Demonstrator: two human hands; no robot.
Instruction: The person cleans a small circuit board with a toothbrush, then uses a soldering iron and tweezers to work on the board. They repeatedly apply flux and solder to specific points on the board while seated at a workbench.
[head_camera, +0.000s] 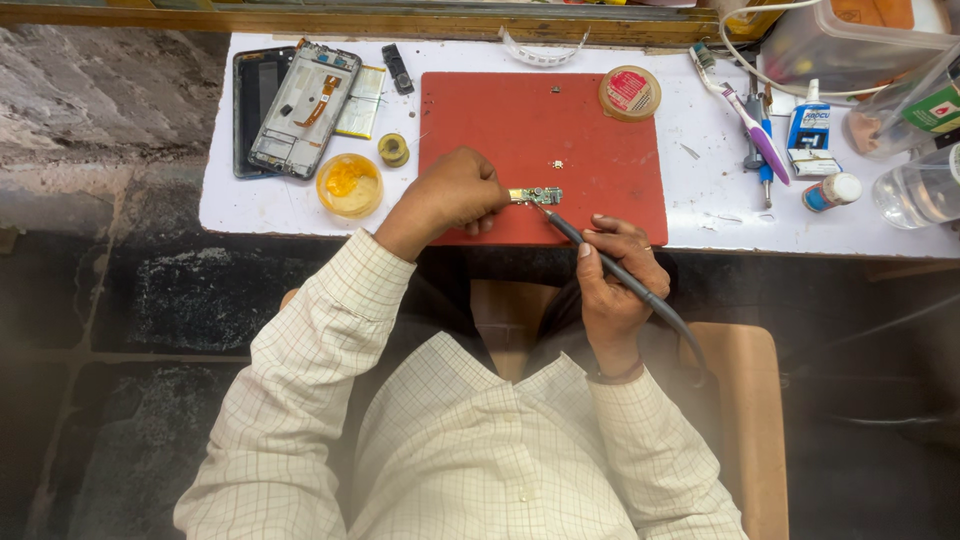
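My left hand (455, 192) pinches a small circuit board (535, 195) over the near edge of a red work mat (590, 130). My right hand (615, 275) grips a dark soldering iron (600, 255) like a pen, with its tip touching the board's right end. The iron's cable trails back past my right wrist. A tiny loose part (557, 164) lies on the mat just beyond the board.
On the white bench (700, 210): an opened phone frame (303, 108) and a dark screen panel (252, 100) at left, a yellow dish of flux (349, 185), a solder spool (393, 150), a round tin (629, 92), a toothbrush (745, 115), a glue tube (808, 135), clear containers (915, 190) at right.
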